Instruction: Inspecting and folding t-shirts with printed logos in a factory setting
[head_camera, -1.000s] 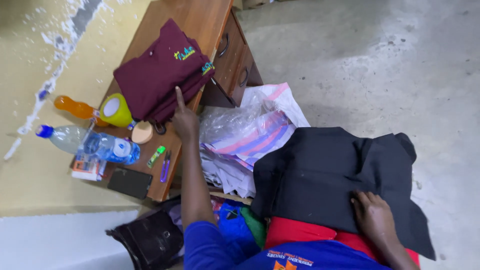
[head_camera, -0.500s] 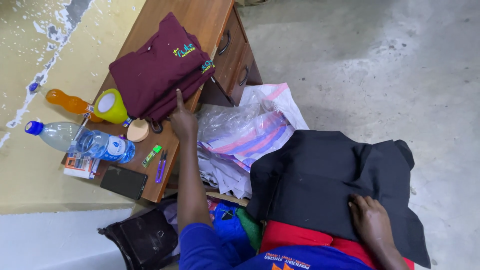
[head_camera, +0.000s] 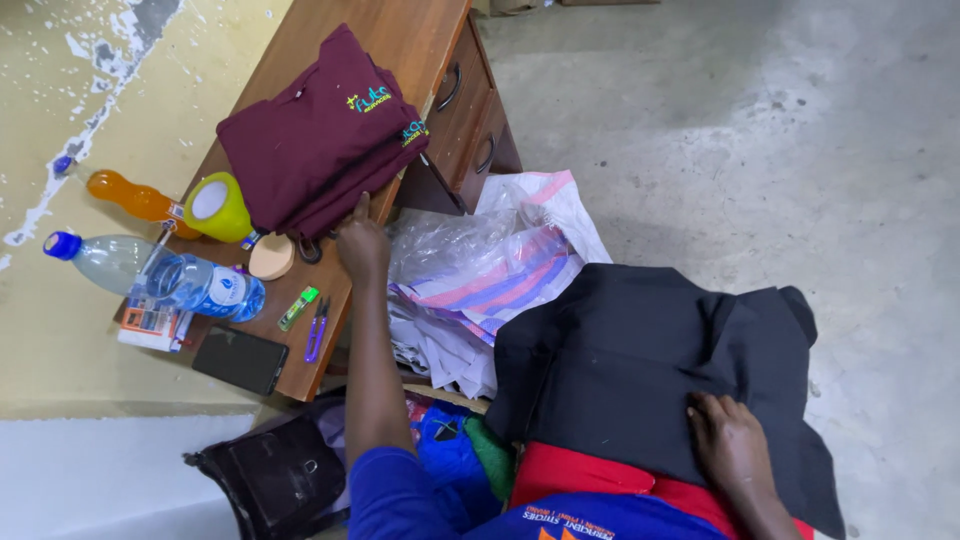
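My left hand (head_camera: 361, 240) reaches out to the wooden desk (head_camera: 400, 40) and touches the near edge of a folded stack of maroon shirts (head_camera: 320, 140) with one finger raised. It grips nothing. My right hand (head_camera: 733, 445) rests flat, fingers spread, on a black garment (head_camera: 640, 370) draped over my lap, with red cloth (head_camera: 580, 470) showing under it.
On the desk lie a clear water bottle (head_camera: 160, 275), an orange drink bottle (head_camera: 130, 197), a yellow tape roll (head_camera: 218, 207), a black phone (head_camera: 240, 358), a small snipper (head_camera: 317, 328) and a green marker (head_camera: 298, 308). Striped plastic bags (head_camera: 490, 280) sit between desk and lap. A black bag (head_camera: 275, 475) lies low left.
The view has shifted slightly. Both hands stay where they were, the left on the maroon stack and the right on the black garment.
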